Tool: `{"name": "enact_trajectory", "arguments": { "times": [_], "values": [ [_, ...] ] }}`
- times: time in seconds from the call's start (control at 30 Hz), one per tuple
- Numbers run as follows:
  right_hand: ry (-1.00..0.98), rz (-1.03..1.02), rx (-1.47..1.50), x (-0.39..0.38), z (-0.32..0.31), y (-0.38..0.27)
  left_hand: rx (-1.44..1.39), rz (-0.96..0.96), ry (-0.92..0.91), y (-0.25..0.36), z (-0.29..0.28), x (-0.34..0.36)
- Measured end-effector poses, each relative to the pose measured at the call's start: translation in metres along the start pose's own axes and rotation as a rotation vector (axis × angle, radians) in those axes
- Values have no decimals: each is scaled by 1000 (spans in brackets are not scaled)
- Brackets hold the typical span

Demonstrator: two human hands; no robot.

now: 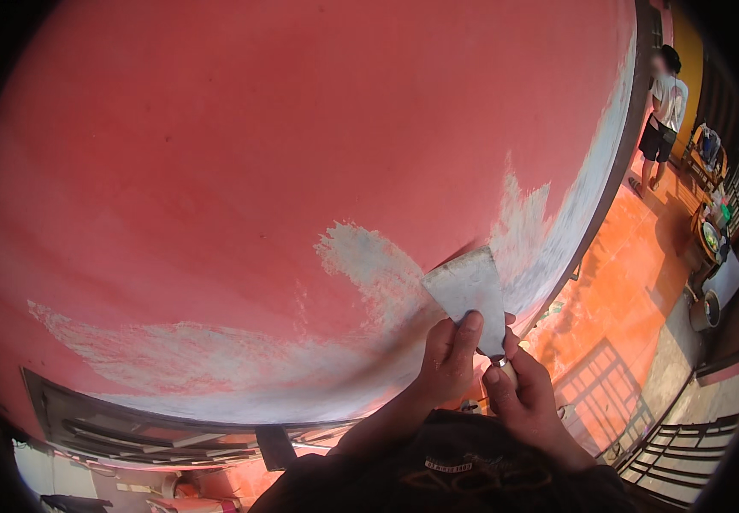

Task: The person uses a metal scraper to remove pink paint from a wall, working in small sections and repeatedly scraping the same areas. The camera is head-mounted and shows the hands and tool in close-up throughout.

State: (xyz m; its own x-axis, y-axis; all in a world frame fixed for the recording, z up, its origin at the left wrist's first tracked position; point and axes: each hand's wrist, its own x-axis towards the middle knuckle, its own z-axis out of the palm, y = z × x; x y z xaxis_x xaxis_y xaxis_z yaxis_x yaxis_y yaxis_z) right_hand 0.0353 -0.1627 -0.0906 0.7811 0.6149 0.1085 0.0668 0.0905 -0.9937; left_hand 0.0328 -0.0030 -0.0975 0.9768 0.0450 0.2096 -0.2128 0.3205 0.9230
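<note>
A wide metal scraper (470,286) has its blade edge up at the red painted wall (284,154). My right hand (523,389) is closed around the scraper's light handle, near the metal collar. With the thumb lying on the blade's face, my left hand (448,359) grips the lower part of the blade; its other fingers are mostly hidden behind the metal. To the left of the blade, a pale patch (369,265) shows where the red paint is absent. Another pale patch (519,209) rises to the right of the blade, and a whitish band runs along the wall's lower and right edges.
A person (667,115) in a light top and dark shorts stands at the upper right on the orange floor (613,265). Beside them are a chair (707,154) and a bucket (706,310). A dark-framed louvred window (130,419) lies lower left; a barred gate (686,457) lower right.
</note>
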Motion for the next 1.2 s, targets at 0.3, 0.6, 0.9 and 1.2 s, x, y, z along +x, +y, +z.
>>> {"name": "enact_trajectory", "arguments": {
  "times": [0.3,0.6,0.9,1.2],
  "values": [
    [9,-10,-18,3,-4,0,11,-29,19,-1,0,5],
    [17,-7,38,5,-7,-2,73,-25,11,1,1,10],
    [11,79,70,2,-5,-5,72,-2,-1,-1,-3,9],
    [-26,-75,86,8,1,-10,149,22,-11,28,1,10]
  ]
}}
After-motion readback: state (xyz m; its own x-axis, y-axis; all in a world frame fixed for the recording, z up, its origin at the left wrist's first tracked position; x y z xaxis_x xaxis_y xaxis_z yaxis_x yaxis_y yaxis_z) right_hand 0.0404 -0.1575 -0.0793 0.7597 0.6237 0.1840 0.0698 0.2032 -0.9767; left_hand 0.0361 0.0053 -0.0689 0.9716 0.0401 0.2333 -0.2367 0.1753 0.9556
